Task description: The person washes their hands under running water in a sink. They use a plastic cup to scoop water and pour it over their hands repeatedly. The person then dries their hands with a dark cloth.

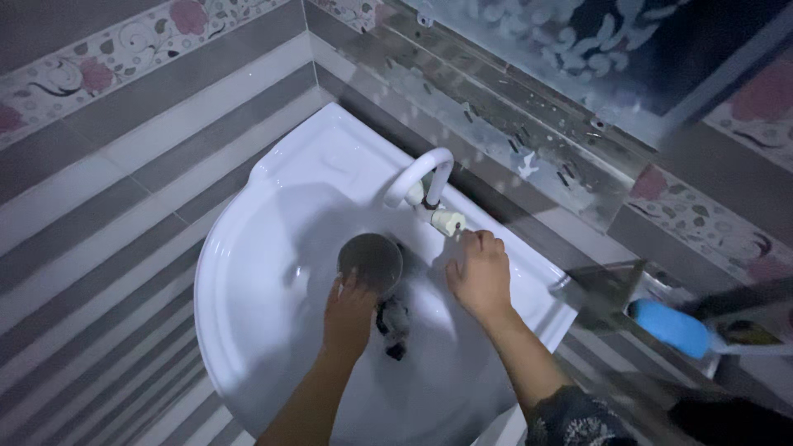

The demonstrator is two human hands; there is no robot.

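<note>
Cup (370,261) sat upright, mouth up, under the spout (421,175) over the sink (248,272) middle. Left hand (349,315) clamped its near rim, forearm reaching straight in. Right hand (479,277) pinched the tap handle (448,221) at the sink's back edge.

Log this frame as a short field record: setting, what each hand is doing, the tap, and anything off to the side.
setting: white corner sink against striped tiled walls, dim light
left hand: holds a round cup under the spout
right hand: fingers on the pale tap handle
tap: white, curved; running water cannot be made out
drain: dark object lying in the basin
side: blue-handled item on a shelf at right
</note>
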